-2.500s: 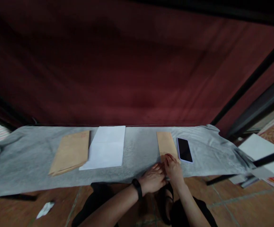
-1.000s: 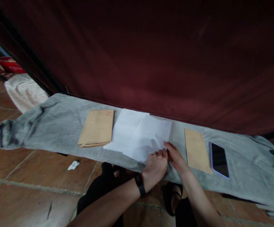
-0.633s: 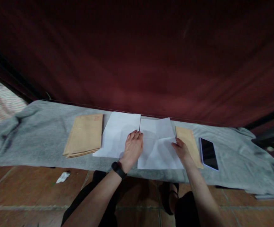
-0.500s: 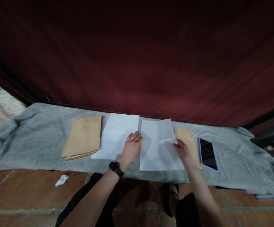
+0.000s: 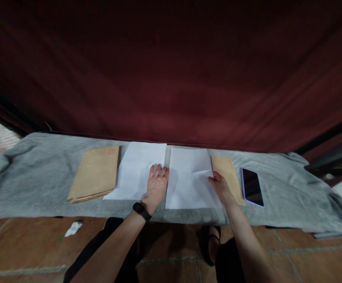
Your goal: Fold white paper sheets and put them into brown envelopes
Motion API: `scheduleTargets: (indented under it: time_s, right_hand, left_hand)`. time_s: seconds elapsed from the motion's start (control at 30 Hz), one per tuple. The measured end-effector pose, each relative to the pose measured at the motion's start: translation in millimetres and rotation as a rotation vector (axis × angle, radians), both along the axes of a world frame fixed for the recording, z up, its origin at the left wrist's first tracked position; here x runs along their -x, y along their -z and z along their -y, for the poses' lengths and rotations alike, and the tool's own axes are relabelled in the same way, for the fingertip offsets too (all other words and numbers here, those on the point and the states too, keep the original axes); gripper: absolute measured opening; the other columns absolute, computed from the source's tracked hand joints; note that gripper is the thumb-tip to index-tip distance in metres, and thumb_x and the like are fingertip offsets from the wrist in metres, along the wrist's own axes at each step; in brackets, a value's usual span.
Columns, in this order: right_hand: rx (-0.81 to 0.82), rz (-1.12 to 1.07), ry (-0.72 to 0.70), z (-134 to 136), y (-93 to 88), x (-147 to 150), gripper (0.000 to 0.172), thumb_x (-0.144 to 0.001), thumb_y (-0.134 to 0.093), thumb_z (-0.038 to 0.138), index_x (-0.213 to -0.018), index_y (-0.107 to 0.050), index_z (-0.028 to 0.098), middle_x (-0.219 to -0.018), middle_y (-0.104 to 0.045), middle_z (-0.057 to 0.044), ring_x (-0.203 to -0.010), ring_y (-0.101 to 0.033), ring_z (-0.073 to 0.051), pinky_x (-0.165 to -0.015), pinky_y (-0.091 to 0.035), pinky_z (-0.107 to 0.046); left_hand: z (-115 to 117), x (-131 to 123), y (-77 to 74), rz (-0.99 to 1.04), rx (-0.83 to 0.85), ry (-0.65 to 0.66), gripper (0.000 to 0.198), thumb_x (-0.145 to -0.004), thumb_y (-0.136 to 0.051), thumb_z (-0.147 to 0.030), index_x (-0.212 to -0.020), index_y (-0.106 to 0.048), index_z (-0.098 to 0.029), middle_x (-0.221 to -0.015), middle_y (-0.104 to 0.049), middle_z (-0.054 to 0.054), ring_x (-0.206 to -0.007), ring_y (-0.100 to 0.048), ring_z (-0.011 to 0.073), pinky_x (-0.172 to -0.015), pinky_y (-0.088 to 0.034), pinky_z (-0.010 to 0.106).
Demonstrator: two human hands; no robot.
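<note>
A creased white sheet [image 5: 188, 181] lies on the grey cloth [image 5: 41, 184] in front of me. My left hand [image 5: 156, 186], with a black band on the wrist, rests flat and open at the sheet's left edge, partly over the white paper stack [image 5: 132, 175] beside it. My right hand [image 5: 219, 186] grips the sheet's right edge, which is lifted a little. A single brown envelope [image 5: 228, 177] lies just right of that hand. A dark phone [image 5: 251, 186] sits beyond the envelope.
A pile of brown envelopes [image 5: 95, 179] lies left of the paper stack. A dark red curtain [image 5: 171, 78] hangs behind the cloth. A scrap of white paper [image 5: 73, 228] lies on the tiled floor [image 5: 26, 247]. My knees and a sandalled foot [image 5: 210, 245] show below.
Both hands left the single envelope, drew a white sheet from the stack and spread it between the stack and the envelope. My left hand has flattened onto its left edge.
</note>
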State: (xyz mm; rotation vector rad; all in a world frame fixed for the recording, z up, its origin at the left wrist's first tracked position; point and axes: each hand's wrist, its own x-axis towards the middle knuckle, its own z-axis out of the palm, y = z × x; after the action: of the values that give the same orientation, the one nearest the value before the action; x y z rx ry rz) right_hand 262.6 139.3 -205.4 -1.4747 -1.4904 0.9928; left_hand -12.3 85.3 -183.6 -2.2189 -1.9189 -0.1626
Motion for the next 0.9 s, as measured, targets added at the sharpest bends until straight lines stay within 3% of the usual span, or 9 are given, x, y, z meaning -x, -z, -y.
scheduleTargets:
  time_s: [0.17, 0.33, 0.5, 0.6, 0.73, 0.9]
  right_hand:
    - [-0.007, 0.056, 0.016, 1.0, -0.2, 5.6, 0.03, -0.072, -0.054, 0.029, -0.095, -0.069, 0.018, -0.083, -0.072, -0.005, -0.084, -0.064, -0.024, -0.077, -0.05, -0.034]
    - [-0.072, 0.243, 0.079, 7.2, 6.8, 16.9, 0.055, -0.076, -0.053, 0.022, -0.131, -0.057, 0.013, -0.108, -0.071, -0.015, -0.104, -0.064, -0.03, -0.092, -0.048, -0.041]
    - [-0.132, 0.583, 0.017, 21.6, 4.0, 31.9, 0.064, -0.087, -0.043, 0.016, -0.149, -0.034, 0.003, -0.132, -0.058, -0.024, -0.113, -0.061, -0.032, -0.096, -0.048, -0.044]
    - [-0.233, 0.764, 0.038, 29.3, -3.4, 37.7, 0.062, -0.092, -0.041, 0.016, -0.152, -0.03, 0.006, -0.139, -0.051, -0.025, -0.122, -0.055, -0.034, -0.098, -0.047, -0.047]
    - [-0.432, 0.818, -0.04, 35.7, -2.9, 52.5, 0.052, -0.099, -0.04, 0.024, -0.15, -0.038, 0.014, -0.156, -0.035, -0.017, -0.143, -0.032, -0.033, -0.113, -0.033, -0.053]
    - [-0.405, 0.857, -0.258, 40.3, 12.3, 74.3, 0.049, -0.104, -0.032, 0.033, -0.15, -0.04, 0.02, -0.156, -0.038, -0.011, -0.145, -0.032, -0.026, -0.116, -0.029, -0.049]
  left_hand:
    - [-1.9, 2.0, -4.4, 0.161, -0.004, -0.028, 0.044, -0.088, -0.041, -0.004, -0.126, -0.062, -0.014, -0.13, -0.065, 0.013, -0.133, -0.049, 0.0287, -0.117, -0.029, 0.051]
    - [-3.2, -4.7, -5.9, 0.356, -0.029, -0.06, 0.045, -0.088, -0.043, -0.008, -0.131, -0.058, -0.013, -0.132, -0.063, 0.013, -0.121, -0.058, 0.0249, -0.106, -0.045, 0.042]
    - [12.3, -30.9, 7.3, 0.307, -0.032, 0.172, 0.045, -0.098, -0.046, -0.034, -0.139, -0.051, -0.016, -0.153, -0.043, 0.012, -0.145, -0.033, 0.0288, -0.117, -0.03, 0.05]
    - [23.4, -44.7, 17.5, 0.252, 0.015, 0.193, 0.052, -0.097, -0.048, -0.045, -0.142, -0.049, -0.019, -0.156, -0.039, 0.011, -0.147, -0.027, 0.0297, -0.119, -0.025, 0.054]
    - [29.2, -55.2, 25.8, 0.213, 0.034, 0.14, 0.053, -0.098, -0.043, -0.043, -0.145, -0.046, -0.018, -0.156, -0.037, 0.012, -0.148, -0.026, 0.028, -0.121, -0.021, 0.053]
    - [28.2, -62.5, 31.2, 0.186, 0.052, 0.117, 0.053, -0.097, -0.038, -0.03, -0.148, -0.041, -0.014, -0.158, -0.035, 0.013, -0.149, -0.024, 0.0272, -0.121, -0.018, 0.054]
